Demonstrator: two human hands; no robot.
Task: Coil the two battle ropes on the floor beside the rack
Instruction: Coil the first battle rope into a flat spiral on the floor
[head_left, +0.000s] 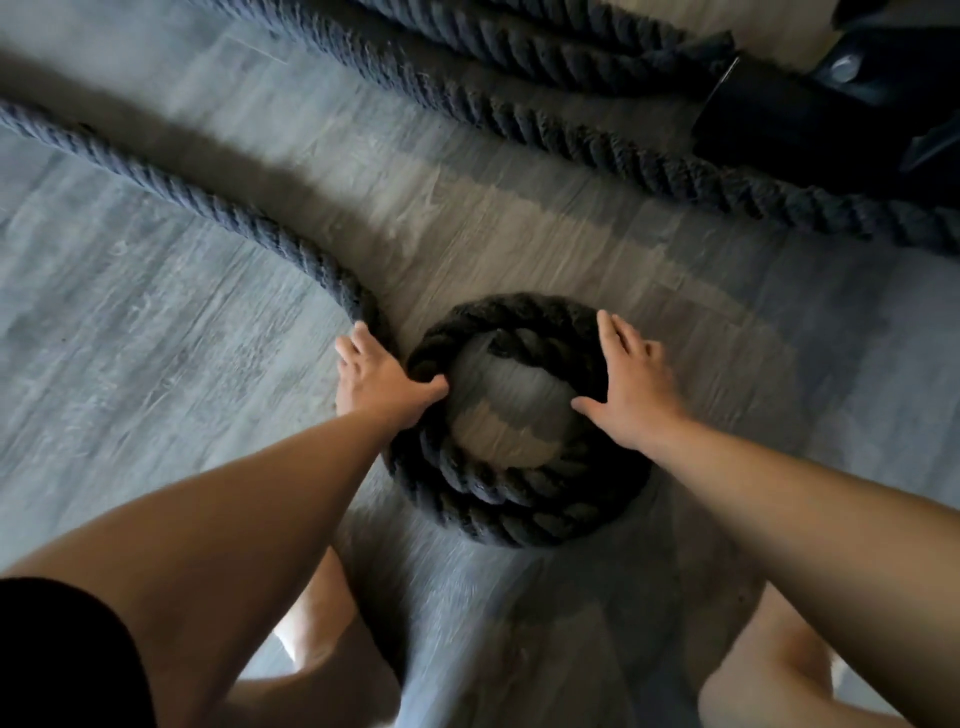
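Battle rope (483, 499) seemed heavy, stiff; its free strand (208, 205) suited gripping. My left hand (376, 376) and right hand (634, 387) pressed the coil (524, 312), fingers straight.

Black short sleeve (62, 654) covers the left upper arm. Left forearm (249, 499), right forearm (789, 483), left hand (382, 382) and right hand (631, 384) are uncovered. Bare knees (322, 649) show at lower edge.
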